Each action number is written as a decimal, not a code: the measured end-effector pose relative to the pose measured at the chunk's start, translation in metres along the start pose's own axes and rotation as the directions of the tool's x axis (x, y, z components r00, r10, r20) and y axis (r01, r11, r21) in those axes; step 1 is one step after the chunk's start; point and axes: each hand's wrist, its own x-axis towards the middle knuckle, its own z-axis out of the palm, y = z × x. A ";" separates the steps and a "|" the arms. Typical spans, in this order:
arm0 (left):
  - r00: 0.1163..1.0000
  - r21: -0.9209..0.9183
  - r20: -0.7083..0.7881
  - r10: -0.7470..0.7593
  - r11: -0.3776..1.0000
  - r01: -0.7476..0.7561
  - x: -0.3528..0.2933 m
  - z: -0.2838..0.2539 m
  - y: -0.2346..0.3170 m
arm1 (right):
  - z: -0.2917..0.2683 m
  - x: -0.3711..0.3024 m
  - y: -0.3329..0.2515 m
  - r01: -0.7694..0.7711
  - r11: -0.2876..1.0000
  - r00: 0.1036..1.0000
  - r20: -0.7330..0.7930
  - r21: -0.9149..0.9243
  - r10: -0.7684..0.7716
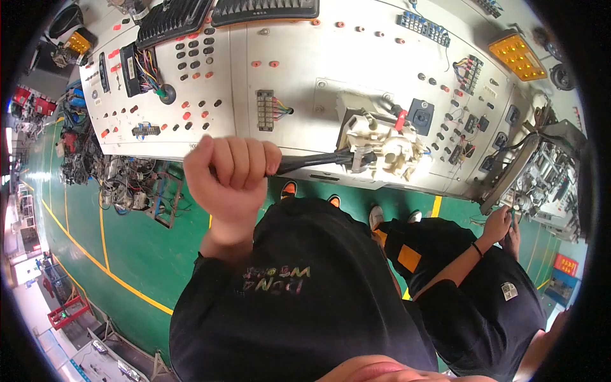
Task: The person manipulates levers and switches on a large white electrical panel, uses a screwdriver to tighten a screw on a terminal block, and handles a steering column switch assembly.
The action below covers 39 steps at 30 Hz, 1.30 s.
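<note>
My left hand (pixel 232 169) is closed in a fist around a black lever (pixel 312 161), which reaches out of the fist to the right. The lever's far end meets a dirty cream-coloured mechanical assembly (pixel 388 149) with a red part (pixel 401 120) near its top. That assembly is mounted at the front edge of a white training bench panel (pixel 299 70). My fist hides the lever's near end. My right hand is not in the picture.
The panel carries rows of sockets, a terminal block (pixel 265 111) with coloured wires and an amber lamp (pixel 517 56). At right, a co-worker's hands (pixel 499 226) are at a metal unit (pixel 541 181). Wiring and machine parts (pixel 118 181) lie below the panel's left side.
</note>
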 end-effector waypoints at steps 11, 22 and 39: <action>0.990 -0.055 0.025 -0.141 0.988 0.142 0.053 -0.024 -0.012 | 0.006 -0.012 -0.026 -0.017 1.000 0.993 -0.117 0.004 0.018; 0.989 -0.513 0.045 -0.139 0.847 0.142 0.019 -0.065 -0.043 | 0.006 -0.011 -0.025 -0.089 0.991 0.993 -0.065 0.095 0.096; 0.961 -0.107 0.246 -0.128 0.981 0.159 0.070 -0.048 -0.023 | 0.045 -0.007 0.002 -0.048 0.999 0.963 -0.263 0.021 0.052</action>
